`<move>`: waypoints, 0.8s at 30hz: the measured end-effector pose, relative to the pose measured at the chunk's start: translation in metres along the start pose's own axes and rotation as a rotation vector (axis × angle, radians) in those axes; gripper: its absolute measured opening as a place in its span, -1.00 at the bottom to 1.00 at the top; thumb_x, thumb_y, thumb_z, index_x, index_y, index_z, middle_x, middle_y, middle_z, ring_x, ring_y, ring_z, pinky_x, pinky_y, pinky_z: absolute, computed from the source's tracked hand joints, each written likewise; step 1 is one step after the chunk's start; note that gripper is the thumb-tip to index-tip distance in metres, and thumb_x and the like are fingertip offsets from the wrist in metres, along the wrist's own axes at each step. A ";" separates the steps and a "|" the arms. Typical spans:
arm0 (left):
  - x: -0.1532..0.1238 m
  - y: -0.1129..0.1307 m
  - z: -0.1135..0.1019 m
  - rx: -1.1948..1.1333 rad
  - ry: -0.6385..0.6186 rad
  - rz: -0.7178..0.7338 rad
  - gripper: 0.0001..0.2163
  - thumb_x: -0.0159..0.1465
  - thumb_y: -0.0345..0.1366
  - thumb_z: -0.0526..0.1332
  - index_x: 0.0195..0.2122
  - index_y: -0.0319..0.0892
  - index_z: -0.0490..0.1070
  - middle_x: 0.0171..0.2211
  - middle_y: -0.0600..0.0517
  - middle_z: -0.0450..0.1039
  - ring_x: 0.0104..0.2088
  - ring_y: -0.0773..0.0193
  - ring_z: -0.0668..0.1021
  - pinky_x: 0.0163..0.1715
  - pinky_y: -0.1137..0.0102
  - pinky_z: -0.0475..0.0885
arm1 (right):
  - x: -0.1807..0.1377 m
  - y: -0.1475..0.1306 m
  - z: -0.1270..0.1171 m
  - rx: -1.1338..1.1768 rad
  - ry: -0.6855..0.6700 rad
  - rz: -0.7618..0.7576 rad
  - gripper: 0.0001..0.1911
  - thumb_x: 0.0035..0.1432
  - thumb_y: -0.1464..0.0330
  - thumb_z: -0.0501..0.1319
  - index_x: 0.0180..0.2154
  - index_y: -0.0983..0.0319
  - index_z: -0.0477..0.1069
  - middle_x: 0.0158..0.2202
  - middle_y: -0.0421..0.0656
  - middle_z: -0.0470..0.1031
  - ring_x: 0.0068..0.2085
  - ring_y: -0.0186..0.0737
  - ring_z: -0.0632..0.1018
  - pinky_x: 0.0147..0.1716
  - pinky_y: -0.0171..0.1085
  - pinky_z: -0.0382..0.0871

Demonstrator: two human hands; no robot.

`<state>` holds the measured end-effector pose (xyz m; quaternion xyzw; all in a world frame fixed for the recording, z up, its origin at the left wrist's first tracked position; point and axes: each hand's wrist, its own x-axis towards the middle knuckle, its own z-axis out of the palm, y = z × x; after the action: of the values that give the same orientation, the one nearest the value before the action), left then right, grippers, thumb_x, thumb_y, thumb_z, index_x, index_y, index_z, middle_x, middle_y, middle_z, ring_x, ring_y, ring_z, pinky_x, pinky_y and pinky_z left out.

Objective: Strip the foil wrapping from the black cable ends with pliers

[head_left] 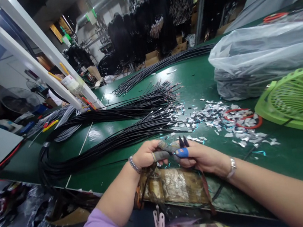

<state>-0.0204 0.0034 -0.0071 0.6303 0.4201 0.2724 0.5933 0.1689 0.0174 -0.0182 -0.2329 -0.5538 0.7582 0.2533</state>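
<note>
My left hand (154,155), with grey finger covers, is closed in a pinch on a thin black cable (119,161) coming in from the left. Close against it, my right hand (192,154) has a blue wrap on the thumb and is closed too. Two dark pointed prongs of a small tool (183,142) stick up out of its fingers; the rest of that tool is hidden. The fingertips of both hands meet, covering the cable's end. Below them is a worn block wrapped in tape (175,185) at the table edge. Bundles of black cables (121,140) lie beyond my left hand.
Silver and white scraps (210,114) litter the green table (293,161), with red rings (250,121) among them. To the right are a green fan (302,100) and a clear plastic bag (262,56). White posts (44,57) rise at left; more black cables (161,65) lie behind.
</note>
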 end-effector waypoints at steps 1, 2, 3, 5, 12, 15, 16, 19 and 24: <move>0.002 0.000 0.000 -0.014 0.004 -0.029 -0.54 -0.02 0.10 0.30 -0.38 -0.26 0.38 -0.62 0.05 0.40 -0.68 0.41 0.40 -0.64 0.50 0.33 | 0.001 0.000 0.000 -0.030 0.025 0.005 -0.66 -0.08 0.04 0.17 -0.50 0.19 0.22 -0.73 -0.41 0.03 -0.69 -0.46 -0.04 -0.67 -0.37 -0.17; 0.003 -0.001 0.001 -0.004 0.026 -0.056 -0.56 -0.01 0.07 0.30 -0.40 -0.25 0.36 -0.64 0.07 0.39 -0.70 0.44 0.38 -0.67 0.52 0.31 | 0.002 0.000 -0.001 -0.126 0.071 -0.008 -0.68 -0.07 0.07 0.16 -0.52 0.19 0.22 -0.72 -0.38 0.07 -0.68 -0.45 0.01 -0.66 -0.37 -0.12; 0.005 -0.001 0.002 0.025 0.057 -0.083 -0.60 0.02 0.03 0.29 -0.41 -0.25 0.33 -0.66 0.10 0.37 -0.72 0.46 0.36 -0.70 0.54 0.27 | 0.003 -0.001 -0.003 -0.278 0.142 -0.039 -0.71 -0.05 0.11 0.15 -0.54 0.18 0.21 -0.71 -0.34 0.12 -0.67 -0.42 0.07 -0.65 -0.36 -0.08; 0.008 -0.002 0.008 0.114 0.120 -0.141 -0.73 0.10 -0.10 0.25 -0.43 -0.22 0.28 -0.70 0.16 0.32 -0.77 0.49 0.31 -0.76 0.58 0.19 | 0.003 -0.004 -0.006 -0.719 0.315 -0.126 -0.80 -0.04 0.26 0.13 -0.59 0.18 0.20 -0.65 -0.27 0.23 -0.60 -0.35 0.20 -0.59 -0.34 -0.01; 0.004 0.006 0.027 0.168 0.328 -0.266 -0.86 0.13 -0.32 0.15 -0.51 -0.18 0.19 -0.77 0.23 0.21 -0.81 0.51 0.24 -0.80 0.61 0.06 | -0.004 0.003 0.006 -1.693 0.419 -0.422 -0.83 -0.10 0.57 0.08 -0.49 0.22 0.36 -0.52 -0.11 0.43 -0.49 -0.23 0.38 -0.52 -0.27 0.04; 0.003 0.010 0.025 0.065 0.348 -0.270 -0.79 0.17 -0.17 0.13 -0.49 -0.17 0.17 -0.78 0.24 0.16 -0.82 0.52 0.17 -0.79 0.60 0.03 | -0.004 0.004 0.000 -1.616 0.380 -0.530 -0.81 -0.12 0.59 0.06 -0.50 0.22 0.35 -0.53 -0.12 0.43 -0.49 -0.25 0.38 -0.50 -0.29 0.07; 0.003 0.010 0.024 0.042 0.334 -0.262 -0.77 0.17 -0.13 0.13 -0.48 -0.16 0.17 -0.78 0.25 0.15 -0.82 0.52 0.15 -0.79 0.59 0.02 | -0.004 0.003 -0.004 -1.525 0.380 -0.541 -0.82 -0.10 0.58 0.06 -0.51 0.22 0.33 -0.53 -0.13 0.42 -0.49 -0.25 0.37 -0.50 -0.30 0.09; 0.004 0.007 0.018 0.099 0.262 -0.169 -0.73 0.15 -0.06 0.14 -0.48 -0.17 0.20 -0.76 0.23 0.14 -0.78 0.51 0.15 -0.74 0.56 0.04 | 0.000 -0.001 -0.011 -1.124 0.386 -0.485 -0.86 0.01 0.44 0.07 -0.56 0.19 0.26 -0.59 -0.21 0.33 -0.52 -0.29 0.32 -0.52 -0.32 0.11; 0.003 0.001 0.014 0.397 0.293 0.072 -0.74 0.15 -0.10 0.18 -0.50 -0.19 0.26 -0.66 0.14 0.27 -0.63 0.45 0.31 -0.61 0.52 0.19 | 0.009 -0.001 -0.006 -0.348 0.448 -0.051 -0.75 -0.01 0.18 0.10 -0.59 0.17 0.19 -0.70 -0.33 0.15 -0.65 -0.39 0.13 -0.66 -0.37 -0.02</move>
<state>-0.0063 -0.0011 -0.0085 0.7026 0.5243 0.2941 0.3807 0.1658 0.0277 -0.0191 -0.4206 -0.6115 0.5748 0.3445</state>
